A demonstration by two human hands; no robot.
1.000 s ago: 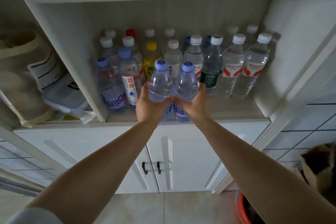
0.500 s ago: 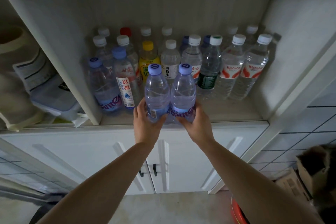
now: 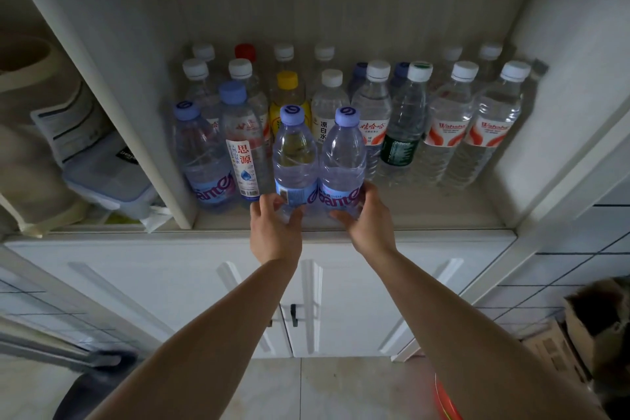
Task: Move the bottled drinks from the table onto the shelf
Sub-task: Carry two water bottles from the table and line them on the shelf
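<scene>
Two purple-capped bottles standing side by side at centre frame, touching, long axes upright: left bottle (image 3: pixel 295 160) and right bottle (image 3: pixel 342 164), bases apparently down on the front strip of the shelf (image 3: pixel 426 211), though hidden behind fingers, so contact not certain. Left hand (image 3: pixel 274 232) curled round the foot of the left bottle, thumb across its label; right hand (image 3: pixel 366 218) curled round the foot of the right one, fingers wrapped at label height. Each hand directly below and in front of its own bottle, neither nearer than the other. Behind and above in the frame, the stocked rows: a matching purple-capped bottle (image 3: pixel 201 160) at centre left, a red-script labelled bottle (image 3: pixel 243 153) just beside the left bottle, a yellow-capped bottle (image 3: pixel 288 102) behind, white-capped bottles (image 3: pixel 446 126) toward the right. Probably the setting-down step, nearly done: next, fingers eased off straight back toward the lower frame, or a short push rearward. Little room on the left flank, so some risk of nudging the neighbour.
</scene>
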